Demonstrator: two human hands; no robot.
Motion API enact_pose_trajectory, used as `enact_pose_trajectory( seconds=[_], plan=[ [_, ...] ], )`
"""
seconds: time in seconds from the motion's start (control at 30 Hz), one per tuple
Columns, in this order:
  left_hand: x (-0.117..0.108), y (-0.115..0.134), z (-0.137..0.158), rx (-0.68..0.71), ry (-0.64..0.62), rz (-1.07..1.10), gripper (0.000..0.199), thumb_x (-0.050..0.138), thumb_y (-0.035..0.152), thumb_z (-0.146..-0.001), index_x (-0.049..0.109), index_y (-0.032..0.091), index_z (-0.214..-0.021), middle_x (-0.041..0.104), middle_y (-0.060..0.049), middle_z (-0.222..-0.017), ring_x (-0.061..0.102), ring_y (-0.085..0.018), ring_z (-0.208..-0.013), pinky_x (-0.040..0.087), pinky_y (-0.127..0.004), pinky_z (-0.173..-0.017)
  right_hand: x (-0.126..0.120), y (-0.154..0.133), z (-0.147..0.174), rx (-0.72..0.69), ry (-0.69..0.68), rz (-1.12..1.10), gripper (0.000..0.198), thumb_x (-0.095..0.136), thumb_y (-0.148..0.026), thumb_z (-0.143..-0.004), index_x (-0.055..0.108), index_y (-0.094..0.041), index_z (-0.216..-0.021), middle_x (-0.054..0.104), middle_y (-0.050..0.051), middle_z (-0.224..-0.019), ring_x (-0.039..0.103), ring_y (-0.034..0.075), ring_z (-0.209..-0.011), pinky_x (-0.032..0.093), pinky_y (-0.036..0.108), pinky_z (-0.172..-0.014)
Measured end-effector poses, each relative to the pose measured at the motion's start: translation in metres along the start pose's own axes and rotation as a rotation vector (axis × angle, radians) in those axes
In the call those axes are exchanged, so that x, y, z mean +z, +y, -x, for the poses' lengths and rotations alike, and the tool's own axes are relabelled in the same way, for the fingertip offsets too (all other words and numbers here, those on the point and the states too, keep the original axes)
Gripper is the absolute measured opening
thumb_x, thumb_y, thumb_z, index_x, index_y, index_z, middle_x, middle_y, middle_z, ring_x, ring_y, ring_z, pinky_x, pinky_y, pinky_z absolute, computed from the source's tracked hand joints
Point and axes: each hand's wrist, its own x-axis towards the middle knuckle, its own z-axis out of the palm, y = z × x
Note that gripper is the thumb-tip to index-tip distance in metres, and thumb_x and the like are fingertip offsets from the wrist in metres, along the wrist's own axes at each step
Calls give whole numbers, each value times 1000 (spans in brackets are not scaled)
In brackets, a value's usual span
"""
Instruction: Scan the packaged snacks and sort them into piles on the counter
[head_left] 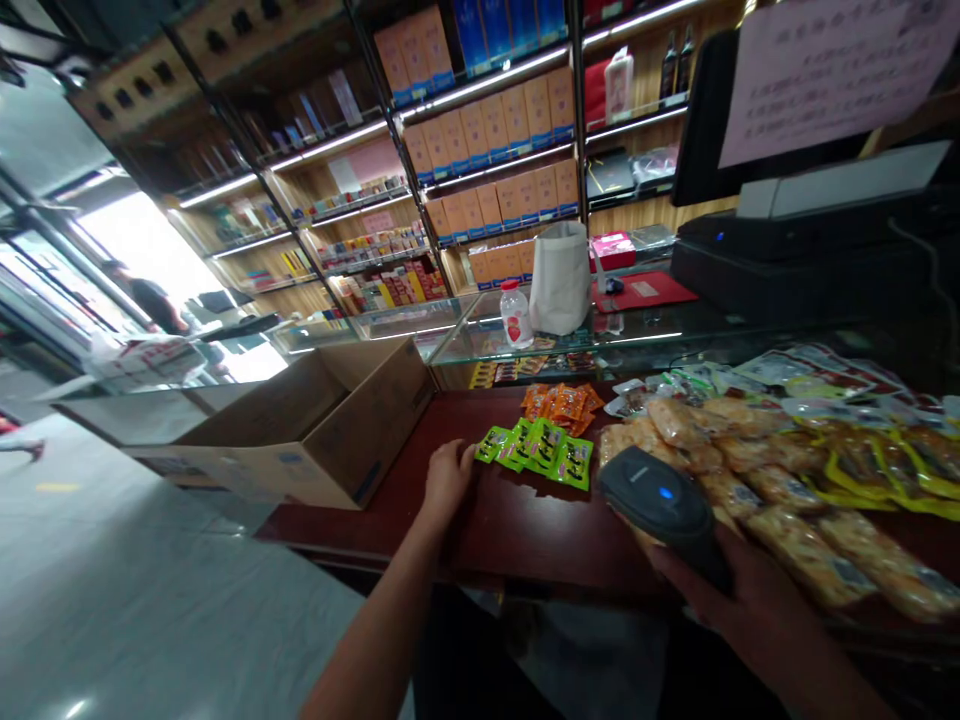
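Observation:
My right hand [739, 580] grips a dark handheld barcode scanner [652, 495] with a lit blue light, held over the near edge of the wooden counter [525, 535]. Beneath and beside the scanner lie clear-wrapped snack packs [795, 530], golden brown in colour. My left hand [448, 475] rests on the counter, its fingers loosely bent and apart. Its fingertips are right beside the leftmost of several small green snack packets [544, 447]; whether they touch is unclear. Behind the green ones sits a pile of orange packets [562, 403].
An open cardboard box [360, 440] stands on the left. Behind the counter are a glass display case [457, 345], a red-capped bottle [516, 315], a white bag [561, 280] and a monitor [705, 120]. Yellow-edged packs [892, 465] cover the right side. A person [154, 300] is far left.

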Motion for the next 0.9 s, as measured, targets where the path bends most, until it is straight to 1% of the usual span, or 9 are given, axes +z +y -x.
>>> enact_pose_trajectory(
  seconds=[0.1, 0.2, 0.27, 0.4, 0.5, 0.63, 0.73, 0.83, 0.9],
  plan=[
    [22, 11, -13, -168, 7, -37, 44, 64, 51, -85, 72, 13, -104, 68, -23, -118, 59, -40, -118, 47, -48, -96, 1, 2, 4, -1, -12, 5, 48, 61, -65, -82, 74, -22, -100, 81, 7, -77, 77, 31, -76, 61, 37, -67],
    [25, 13, -19, -267, 15, -27, 37, 74, 47, -75, 70, 16, -96, 66, -22, -122, 56, -42, -122, 46, -48, -94, 2, 7, 8, -4, -28, 5, 49, 59, -65, -84, 74, -21, -100, 79, 6, -72, 74, 29, -65, 59, 36, -61],
    [24, 10, -17, -252, 41, 16, 31, 72, 42, -77, 67, 17, -94, 68, -20, -118, 59, -39, -118, 46, -45, -92, 4, 10, 9, -9, -31, -9, 50, 59, -65, -84, 74, -20, -101, 81, 8, -81, 76, 30, -72, 60, 38, -70],
    [21, 0, -7, -189, 104, 179, 16, 61, 35, -85, 62, 20, -90, 73, -10, -99, 68, -26, -97, 48, -33, -84, 7, 17, 10, -1, -25, -35, 52, 60, -65, -83, 74, -20, -104, 81, 13, -103, 74, 37, -104, 56, 46, -95],
    [18, -9, 0, -138, 170, 318, 16, 55, 35, -87, 61, 20, -89, 74, -6, -95, 68, -22, -92, 49, -29, -84, 8, 20, 11, 3, -21, -44, 51, 62, -65, -82, 73, -20, -105, 81, 14, -107, 72, 38, -112, 54, 48, -101],
    [13, -17, 10, -119, 276, 438, 25, 51, 41, -86, 61, 18, -89, 72, -6, -93, 68, -21, -91, 50, -28, -84, 5, 20, 13, -3, -16, -91, 47, 65, -62, -81, 75, -22, -103, 82, 11, -107, 75, 34, -106, 58, 41, -95],
    [4, -12, 20, -135, 352, 610, 34, 58, 50, -82, 64, 17, -89, 71, -5, -88, 66, -19, -81, 50, -27, -75, 2, 16, 12, 14, -13, -98, 49, 65, -62, -80, 76, -21, -106, 83, 10, -103, 77, 33, -98, 61, 37, -86],
    [-9, 8, 36, -169, 338, 854, 40, 71, 53, -74, 69, 16, -89, 71, -3, -80, 63, -16, -69, 47, -23, -63, 2, 11, 10, 38, -6, -78, 49, 63, -64, -81, 76, -22, -103, 82, 7, -79, 77, 30, -74, 62, 35, -66],
    [-19, 28, 48, -186, 286, 971, 42, 77, 51, -69, 72, 15, -90, 70, -3, -77, 61, -14, -64, 45, -22, -59, 3, 5, 9, 28, -7, -85, 42, 63, -63, -81, 76, -25, -94, 74, 2, -58, 75, 29, -63, 60, 34, -60]
  ],
)
